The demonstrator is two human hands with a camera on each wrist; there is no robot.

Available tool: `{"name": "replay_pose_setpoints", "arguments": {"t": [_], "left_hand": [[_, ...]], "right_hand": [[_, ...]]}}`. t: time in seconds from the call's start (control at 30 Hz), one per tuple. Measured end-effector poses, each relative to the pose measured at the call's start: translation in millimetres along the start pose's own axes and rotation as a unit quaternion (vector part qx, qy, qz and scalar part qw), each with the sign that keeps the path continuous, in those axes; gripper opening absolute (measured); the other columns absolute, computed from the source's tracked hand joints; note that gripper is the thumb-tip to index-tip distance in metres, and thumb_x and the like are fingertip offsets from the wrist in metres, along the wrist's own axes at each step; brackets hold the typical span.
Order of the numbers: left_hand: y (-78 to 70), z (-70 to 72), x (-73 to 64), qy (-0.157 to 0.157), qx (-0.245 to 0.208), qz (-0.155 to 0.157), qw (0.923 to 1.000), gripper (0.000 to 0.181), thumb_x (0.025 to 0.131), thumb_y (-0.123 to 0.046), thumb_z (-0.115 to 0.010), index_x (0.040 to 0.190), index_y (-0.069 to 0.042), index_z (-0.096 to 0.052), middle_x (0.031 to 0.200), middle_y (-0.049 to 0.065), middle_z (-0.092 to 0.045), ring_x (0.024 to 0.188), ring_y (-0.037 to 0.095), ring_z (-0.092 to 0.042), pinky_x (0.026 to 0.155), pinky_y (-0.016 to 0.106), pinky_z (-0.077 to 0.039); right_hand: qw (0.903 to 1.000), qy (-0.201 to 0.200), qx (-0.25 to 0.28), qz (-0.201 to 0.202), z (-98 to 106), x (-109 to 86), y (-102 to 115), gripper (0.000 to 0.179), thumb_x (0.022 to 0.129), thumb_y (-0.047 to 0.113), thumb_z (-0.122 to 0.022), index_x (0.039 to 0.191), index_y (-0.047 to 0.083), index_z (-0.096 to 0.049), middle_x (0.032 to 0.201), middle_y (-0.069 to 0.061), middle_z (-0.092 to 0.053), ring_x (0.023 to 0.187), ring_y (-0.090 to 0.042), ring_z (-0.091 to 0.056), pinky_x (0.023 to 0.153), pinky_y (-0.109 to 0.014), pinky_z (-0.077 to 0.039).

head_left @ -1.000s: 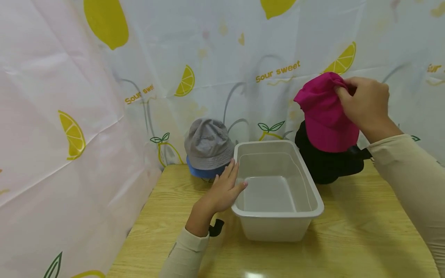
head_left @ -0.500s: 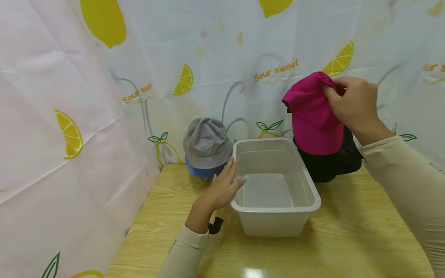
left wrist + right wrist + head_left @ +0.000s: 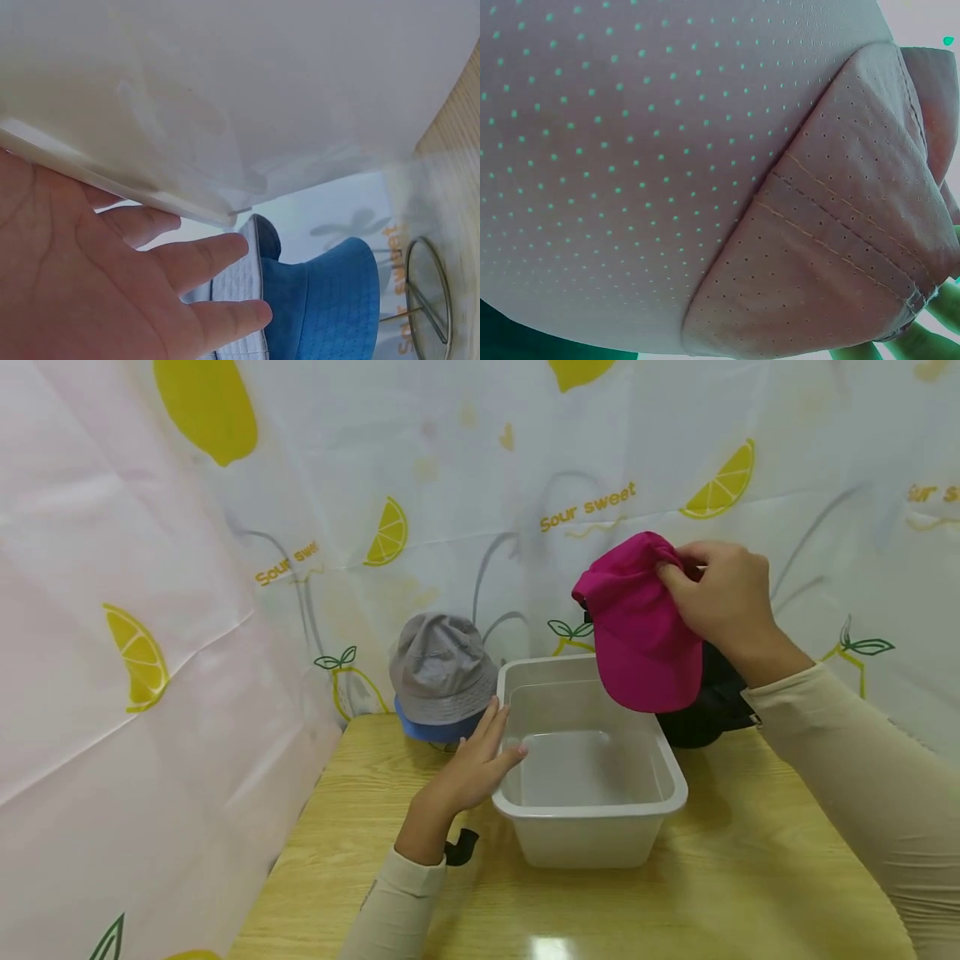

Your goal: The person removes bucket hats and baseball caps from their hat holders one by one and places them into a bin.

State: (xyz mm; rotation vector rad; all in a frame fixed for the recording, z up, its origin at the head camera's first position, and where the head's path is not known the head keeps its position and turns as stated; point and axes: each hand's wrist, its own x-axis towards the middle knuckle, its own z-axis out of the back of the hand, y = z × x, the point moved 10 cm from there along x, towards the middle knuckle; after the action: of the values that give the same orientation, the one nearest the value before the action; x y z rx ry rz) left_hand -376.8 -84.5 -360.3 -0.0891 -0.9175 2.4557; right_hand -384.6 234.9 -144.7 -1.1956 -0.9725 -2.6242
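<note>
In the head view my right hand [image 3: 723, 597] pinches a magenta baseball cap [image 3: 645, 643] by its crown, the brim hanging down over the right rear of a pale grey plastic tub [image 3: 588, 839]. The cap fills most of the right wrist view, its colours washed out, with perforated fabric [image 3: 817, 225] and a few fingers [image 3: 922, 341] at the lower right. My left hand [image 3: 472, 772] lies with straight fingers along the tub's left rim. From the left wrist, the open palm [image 3: 82, 277] shows beside the tub wall [image 3: 247, 97].
Left of the tub, a grey bucket hat [image 3: 442, 668] sits over a blue hat [image 3: 438, 731] on a wire stand [image 3: 427, 289]. A black hat [image 3: 693, 714] stands right of the tub, partly hidden. Lemon-print cloth [image 3: 450, 468] backs the wooden table [image 3: 352, 827].
My right hand has carried the magenta cap leftward from in front of the black hat to over the tub's right side. The left hand keeps its place at the rim.
</note>
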Motion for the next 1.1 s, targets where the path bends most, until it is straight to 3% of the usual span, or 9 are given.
{"name": "replay_pose_setpoints", "arguments": {"t": [0.3, 0.53, 1.1], "left_hand": [[-1.0, 0.4, -0.1, 0.001, -0.021, -0.007, 0.9998, 0.088, 0.101, -0.062, -0.046, 0.168, -0.022, -0.005, 0.175, 0.002, 0.011, 0.161, 0.02, 0.006, 0.123, 0.07, -0.001], [1.8, 0.3, 2.4, -0.002, -0.045, -0.017, 0.9988, 0.083, 0.103, -0.053, -0.05, 0.168, -0.027, -0.005, 0.176, -0.001, 0.01, 0.161, 0.023, 0.003, 0.125, 0.061, -0.017], [2.4, 0.2, 1.0, 0.003, -0.038, -0.004, 0.9993, 0.085, 0.102, -0.056, -0.047, 0.168, -0.024, -0.006, 0.175, -0.004, 0.011, 0.161, 0.028, 0.004, 0.123, 0.069, -0.01]], "right_hand": [[0.999, 0.026, 0.031, -0.018, -17.7, -12.9, 7.9, 0.038, 0.098, 0.042, -0.064, 0.112, 0.01, -0.081, 0.102, -0.015, -0.079, 0.09, -0.027, -0.069, 0.072, -0.026, -0.046], [0.9982, 0.04, 0.043, -0.008, -32.3, -18.8, 14.0, 0.038, 0.099, 0.04, -0.064, 0.113, 0.009, -0.08, 0.104, -0.015, -0.078, 0.09, -0.029, -0.069, 0.075, -0.037, -0.052], [0.9961, 0.047, 0.075, 0.002, -51.0, -26.0, 33.9, 0.031, 0.098, 0.037, -0.067, 0.109, 0.013, -0.082, 0.099, -0.011, -0.079, 0.086, -0.027, -0.07, 0.074, -0.038, -0.053]]}}
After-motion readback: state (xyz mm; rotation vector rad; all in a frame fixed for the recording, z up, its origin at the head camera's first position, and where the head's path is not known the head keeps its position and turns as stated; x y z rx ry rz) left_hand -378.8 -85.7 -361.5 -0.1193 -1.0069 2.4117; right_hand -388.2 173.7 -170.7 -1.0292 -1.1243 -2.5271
